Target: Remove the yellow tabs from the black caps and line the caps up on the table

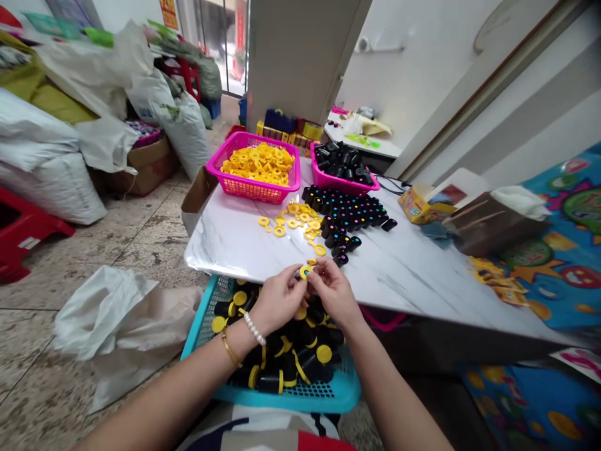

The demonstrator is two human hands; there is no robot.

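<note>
My left hand [278,299] and my right hand [334,292] meet at the near edge of a white marble-look table [235,241]. Together they grip a small black cylinder with a yellow ring [305,271] on its end. Loose yellow rings [300,220] lie on the table beyond the hands, beside rows of upright black cylinders [350,213]. Below the hands a teal basket [342,391] holds several black cylinders fitted with yellow rings. My left wrist wears a pearl bracelet and a gold bangle.
A pink basket [246,186] of yellow rings and a second pink basket [345,183] of black parts stand at the table's far side. A brown tissue box [493,222] sits right. Sacks [47,156], a red stool [21,235] and a crumpled bag [122,326] fill the floor left.
</note>
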